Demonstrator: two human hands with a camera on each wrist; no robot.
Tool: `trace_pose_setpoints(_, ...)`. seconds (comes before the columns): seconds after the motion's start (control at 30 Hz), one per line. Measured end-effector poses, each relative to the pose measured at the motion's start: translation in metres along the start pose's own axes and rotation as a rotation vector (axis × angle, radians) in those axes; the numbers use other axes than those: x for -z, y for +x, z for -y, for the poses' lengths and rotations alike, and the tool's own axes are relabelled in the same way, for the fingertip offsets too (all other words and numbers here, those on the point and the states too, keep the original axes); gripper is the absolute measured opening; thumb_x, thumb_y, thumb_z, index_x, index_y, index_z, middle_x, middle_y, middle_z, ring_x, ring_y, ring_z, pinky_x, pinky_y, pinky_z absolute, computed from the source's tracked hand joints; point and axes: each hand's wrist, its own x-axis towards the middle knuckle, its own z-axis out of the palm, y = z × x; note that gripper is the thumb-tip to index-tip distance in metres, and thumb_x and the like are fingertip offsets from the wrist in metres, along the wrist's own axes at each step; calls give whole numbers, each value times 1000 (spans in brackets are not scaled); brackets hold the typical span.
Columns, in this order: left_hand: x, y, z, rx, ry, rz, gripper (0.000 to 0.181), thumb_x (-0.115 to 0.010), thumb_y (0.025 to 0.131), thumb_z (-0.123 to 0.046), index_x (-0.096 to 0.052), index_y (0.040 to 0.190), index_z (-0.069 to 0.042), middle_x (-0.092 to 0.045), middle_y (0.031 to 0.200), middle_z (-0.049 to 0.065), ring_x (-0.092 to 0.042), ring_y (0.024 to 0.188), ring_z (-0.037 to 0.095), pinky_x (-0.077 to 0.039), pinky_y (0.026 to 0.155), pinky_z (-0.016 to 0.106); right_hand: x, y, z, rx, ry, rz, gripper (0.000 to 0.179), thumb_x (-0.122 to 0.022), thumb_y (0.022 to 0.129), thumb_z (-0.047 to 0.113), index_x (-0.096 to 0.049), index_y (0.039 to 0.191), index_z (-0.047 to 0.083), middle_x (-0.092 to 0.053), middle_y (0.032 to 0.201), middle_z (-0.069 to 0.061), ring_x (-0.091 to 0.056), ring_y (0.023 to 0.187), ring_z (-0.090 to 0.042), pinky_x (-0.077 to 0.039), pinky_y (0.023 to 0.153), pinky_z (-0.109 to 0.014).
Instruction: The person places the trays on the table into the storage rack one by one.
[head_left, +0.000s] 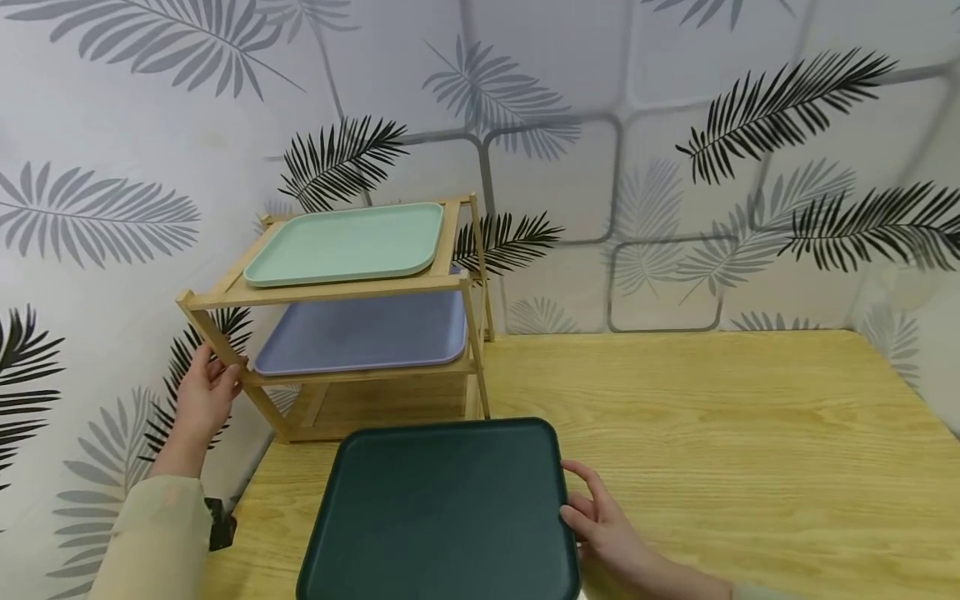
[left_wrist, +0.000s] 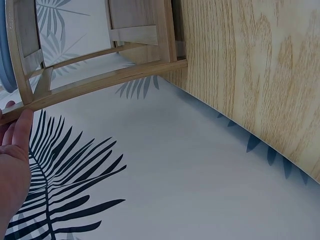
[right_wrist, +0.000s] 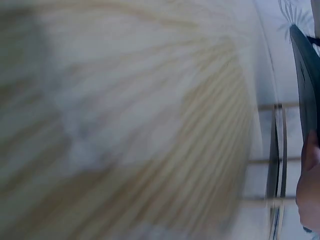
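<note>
A dark green tray (head_left: pixel 450 508) is in front of the wooden rack at the near side of the table. My right hand (head_left: pixel 603 521) grips its right edge, thumb and fingers about the rim; the right wrist view shows that hand (right_wrist: pixel 309 185) on the tray (right_wrist: pixel 306 80) too. At the rack's left side, my left hand (head_left: pixel 206 396) holds the front left post by the middle shelf. In the left wrist view its fingers (left_wrist: pixel 21 131) wrap the wooden frame (left_wrist: pixel 95 80). A mint green tray (head_left: pixel 348 242) lies on the top shelf, a lavender tray (head_left: pixel 367 333) on the middle one.
The wooden rack (head_left: pixel 375 287) stands at the table's back left, near the leaf-patterned wall (head_left: pixel 555 167). Its bottom shelf (head_left: pixel 390 400) shows bare slats. The wood-grain table (head_left: pixel 712 442) extends to the right. Much of the right wrist view is blurred.
</note>
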Motion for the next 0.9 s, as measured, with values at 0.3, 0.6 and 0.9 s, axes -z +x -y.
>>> trace_pose_setpoints(0.3, 0, 1, 0, 0, -5, 2, 45, -39, 105, -11, -25, 147, -2, -50, 134, 31, -49, 121, 45, -51, 88, 27, -37, 29, -16, -50, -29, -108, 61, -43, 103, 0, -6, 150, 6, -59, 111, -11, -66, 85, -17, -56, 61, -25)
trace_pose_setpoints(0.6, -1, -1, -4, 17, -18, 9, 47, -39, 105, -11, -23, 149, -3, -48, 135, 31, -48, 122, 45, -48, 93, 42, -66, 58, -29, -29, -13, -153, 58, -41, 101, -5, -12, 150, 9, -58, 104, -10, -63, 78, -15, -51, 52, -21)
trace_pose_setpoints(0.9, 1, -2, -3, 17, -4, 11, 47, -39, 105, -11, -23, 149, -2, -49, 135, 31, -49, 122, 45, -50, 91, 40, -84, 85, -29, 15, -25, -224, 57, -40, 101, -6, -15, 150, 10, -55, 108, -17, -61, 80, -17, -50, 52, -23)
